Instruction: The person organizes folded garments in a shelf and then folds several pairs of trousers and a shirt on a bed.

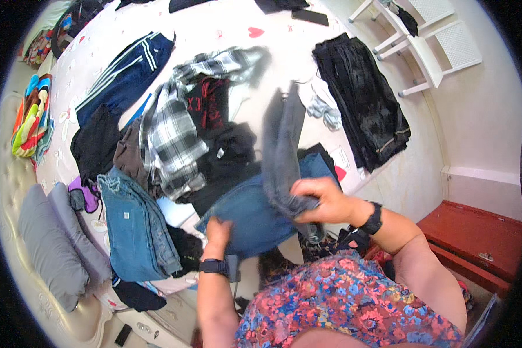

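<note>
My right hand (325, 200) is closed round a dark grey pair of jeans (284, 156), bunched lengthwise and blurred by motion. Under them blue jeans (252, 214) lie spread at the bed's near edge. My left hand (217, 231) grips the left edge of the blue jeans, its fingertips partly hidden. Just beyond are black clothes (229, 145) and a black-and-white plaid shirt (171, 139). Folded blue jeans (136, 229) lie in a stack to the left of my left hand.
Navy striped trousers (127, 72) and folded black trousers (362, 104) lie on the bed (226, 32). Grey pillows (55, 249) lean at the left by the headboard. White plastic stools (426, 58) stand at far right, above a reddish-brown wooden chest (475, 238).
</note>
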The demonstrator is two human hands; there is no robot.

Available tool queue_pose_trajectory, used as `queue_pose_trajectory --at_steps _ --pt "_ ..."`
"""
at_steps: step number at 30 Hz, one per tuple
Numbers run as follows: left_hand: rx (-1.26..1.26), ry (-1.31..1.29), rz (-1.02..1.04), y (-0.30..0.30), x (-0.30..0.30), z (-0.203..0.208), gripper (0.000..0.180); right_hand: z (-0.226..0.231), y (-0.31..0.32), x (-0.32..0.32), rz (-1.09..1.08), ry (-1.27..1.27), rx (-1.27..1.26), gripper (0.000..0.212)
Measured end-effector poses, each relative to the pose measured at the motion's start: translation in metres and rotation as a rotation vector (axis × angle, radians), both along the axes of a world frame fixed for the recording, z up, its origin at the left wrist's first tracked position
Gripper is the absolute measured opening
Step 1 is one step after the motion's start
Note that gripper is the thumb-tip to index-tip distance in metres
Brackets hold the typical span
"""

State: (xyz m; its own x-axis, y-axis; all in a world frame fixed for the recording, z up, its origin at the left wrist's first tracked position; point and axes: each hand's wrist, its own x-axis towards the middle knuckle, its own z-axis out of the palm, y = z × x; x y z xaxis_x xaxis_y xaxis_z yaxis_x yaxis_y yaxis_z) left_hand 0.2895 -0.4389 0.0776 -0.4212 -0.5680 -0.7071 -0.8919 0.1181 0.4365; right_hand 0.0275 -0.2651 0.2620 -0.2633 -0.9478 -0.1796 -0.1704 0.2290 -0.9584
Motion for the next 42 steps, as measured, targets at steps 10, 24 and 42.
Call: queue_pose_trajectory --at_steps 10,24,42 --pt "0.946 0.677 0.534 0.066 -0.038 0.108 0.034 -0.042 0.031 0.096 0.069 0.011 -0.022 0.033" --pt "0.871 0.565 0.743 0.084 0.009 0.069 0.031 -0.052 0.211 0.095 -1.249 -0.881 0.048 0.02" --pt "0.82 0.547 0.746 0.102 0.019 0.068 0.043 -0.075 0.226 0.095 -1.281 -0.831 0.277 0.018"
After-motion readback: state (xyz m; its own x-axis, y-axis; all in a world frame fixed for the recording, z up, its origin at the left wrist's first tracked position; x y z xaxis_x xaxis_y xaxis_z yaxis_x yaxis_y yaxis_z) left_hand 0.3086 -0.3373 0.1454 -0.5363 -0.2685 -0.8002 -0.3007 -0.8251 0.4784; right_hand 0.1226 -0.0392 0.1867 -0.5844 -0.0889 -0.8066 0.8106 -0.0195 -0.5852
